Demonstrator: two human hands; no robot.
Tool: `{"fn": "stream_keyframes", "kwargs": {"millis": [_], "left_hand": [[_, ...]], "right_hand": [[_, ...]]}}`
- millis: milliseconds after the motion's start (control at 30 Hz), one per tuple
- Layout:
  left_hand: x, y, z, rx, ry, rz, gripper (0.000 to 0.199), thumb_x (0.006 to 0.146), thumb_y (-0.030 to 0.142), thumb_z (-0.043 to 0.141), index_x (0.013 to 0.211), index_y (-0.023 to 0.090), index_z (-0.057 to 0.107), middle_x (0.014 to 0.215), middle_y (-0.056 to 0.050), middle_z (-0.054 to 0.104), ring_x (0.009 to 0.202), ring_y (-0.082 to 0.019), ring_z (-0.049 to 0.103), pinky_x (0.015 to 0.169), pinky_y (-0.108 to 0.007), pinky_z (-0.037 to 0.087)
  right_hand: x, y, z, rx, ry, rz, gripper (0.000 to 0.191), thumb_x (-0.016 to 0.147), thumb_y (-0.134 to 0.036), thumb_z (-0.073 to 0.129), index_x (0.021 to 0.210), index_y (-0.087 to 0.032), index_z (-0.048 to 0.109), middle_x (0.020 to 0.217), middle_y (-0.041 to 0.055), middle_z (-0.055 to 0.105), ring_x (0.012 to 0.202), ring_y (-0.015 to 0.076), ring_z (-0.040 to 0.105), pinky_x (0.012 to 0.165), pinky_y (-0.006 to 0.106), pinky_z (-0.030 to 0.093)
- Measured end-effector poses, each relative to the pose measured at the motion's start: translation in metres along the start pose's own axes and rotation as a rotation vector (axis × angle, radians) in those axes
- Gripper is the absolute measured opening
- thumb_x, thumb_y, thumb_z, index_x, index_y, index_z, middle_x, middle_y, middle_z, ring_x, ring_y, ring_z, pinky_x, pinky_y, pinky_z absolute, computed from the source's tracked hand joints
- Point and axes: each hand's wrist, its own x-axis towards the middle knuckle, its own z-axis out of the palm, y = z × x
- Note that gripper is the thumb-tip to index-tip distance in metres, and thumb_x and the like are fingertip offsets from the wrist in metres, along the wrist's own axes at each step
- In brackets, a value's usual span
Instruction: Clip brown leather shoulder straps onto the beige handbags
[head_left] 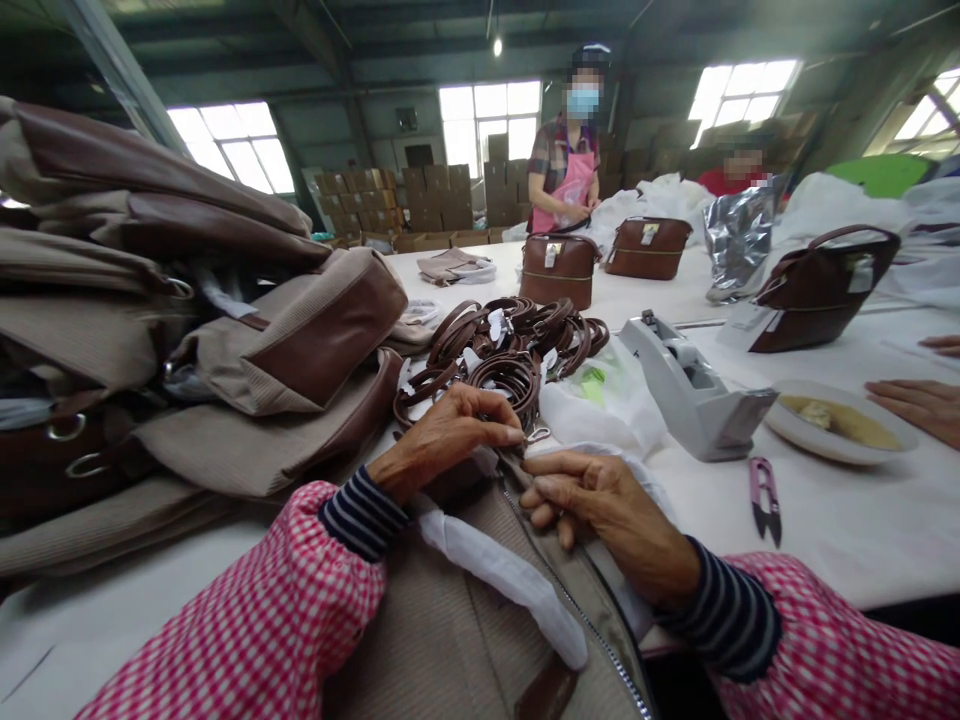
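Taupe corduroy bag (420,600) is pinched near its zipper (619,673) by the left hand (454,435) and right hand (611,510); slack is best avoided.

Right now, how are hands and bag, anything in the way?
Left hand pinching at far end of bag. Right hand holding it beside zipper. White wrapped strip across bag; coiled straps just beyond.
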Motion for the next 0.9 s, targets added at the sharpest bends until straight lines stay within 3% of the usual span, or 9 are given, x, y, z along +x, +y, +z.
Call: {"fn": "stream_keyframes", "kwargs": {"millis": [200, 300, 367, 433, 533, 700, 900], "left_hand": [[0.002, -0.001, 0.003, 0.046, 0.030, -0.013, 0.018, 0.083, 0.031, 0.070, 0.077, 0.015, 0.068, 0.070, 0.001, 0.059, 0.066, -0.013, 0.050, 0.065, -0.026, 0.040], [-0.001, 0.002, 0.014, 0.407, 0.162, 0.112, 0.015, 0.089, 0.029, 0.066, 0.079, 0.017, 0.068, 0.085, -0.004, 0.066, 0.088, -0.021, 0.058, 0.084, -0.035, 0.044], [-0.005, 0.008, 0.025, 0.698, 0.257, 0.207, 0.013, 0.093, 0.024, 0.063, 0.083, 0.018, 0.068, 0.097, -0.007, 0.069, 0.105, -0.026, 0.057, 0.099, -0.044, 0.040], [-0.009, 0.013, 0.033, 0.844, 0.250, 0.256, 0.013, 0.097, 0.021, 0.058, 0.086, 0.018, 0.064, 0.099, -0.008, 0.067, 0.106, -0.027, 0.056, 0.101, -0.046, 0.038], [-0.012, 0.016, 0.037, 0.757, 0.155, 0.247, 0.015, 0.100, 0.023, 0.053, 0.087, 0.018, 0.059, 0.093, -0.006, 0.062, 0.094, -0.023, 0.055, 0.085, -0.036, 0.042], [-0.012, 0.011, 0.028, 0.328, 0.037, 0.208, 0.016, 0.103, 0.028, 0.051, 0.090, 0.019, 0.055, 0.083, 0.002, 0.058, 0.077, -0.015, 0.054, 0.073, -0.027, 0.042], [-0.019, 0.009, 0.017, 0.397, 0.037, 0.193, 0.012, 0.096, 0.022, 0.064, 0.090, 0.017, 0.073, 0.086, -0.001, 0.068, 0.083, -0.016, 0.059, 0.076, -0.026, 0.042]], "right_hand": [[-0.004, 0.003, 0.007, -0.002, 0.016, -0.135, 0.042, 0.080, -0.049, 0.083, 0.093, -0.019, 0.055, 0.080, 0.0080, 0.079, 0.059, 0.0168, 0.072, 0.043, 0.019, 0.051], [0.000, 0.001, 0.007, -0.003, 0.036, -0.154, 0.039, 0.078, -0.047, 0.085, 0.083, -0.016, 0.061, 0.077, 0.0083, 0.078, 0.060, 0.0167, 0.072, 0.042, 0.017, 0.049], [0.001, 0.000, 0.005, 0.010, 0.056, -0.156, 0.038, 0.074, -0.045, 0.088, 0.078, -0.014, 0.067, 0.074, 0.0069, 0.076, 0.059, 0.0157, 0.071, 0.042, 0.017, 0.048], [0.002, 0.000, 0.002, 0.033, 0.052, -0.141, 0.036, 0.071, -0.044, 0.091, 0.078, -0.014, 0.072, 0.072, 0.0056, 0.074, 0.060, 0.0156, 0.070, 0.043, 0.017, 0.049], [-0.001, 0.001, 0.000, 0.056, -0.004, -0.111, 0.034, 0.070, -0.042, 0.092, 0.083, -0.014, 0.078, 0.078, 0.0069, 0.076, 0.066, 0.0176, 0.073, 0.045, 0.018, 0.050], [-0.005, -0.001, 0.003, 0.068, -0.028, -0.117, 0.033, 0.072, -0.043, 0.090, 0.084, -0.014, 0.079, 0.079, 0.0078, 0.076, 0.070, 0.0189, 0.073, 0.048, 0.019, 0.051], [0.002, -0.001, -0.002, 0.073, 0.054, -0.134, 0.031, 0.076, -0.041, 0.088, 0.083, -0.014, 0.077, 0.072, 0.0034, 0.070, 0.054, 0.0067, 0.054, 0.043, 0.014, 0.036]]}}
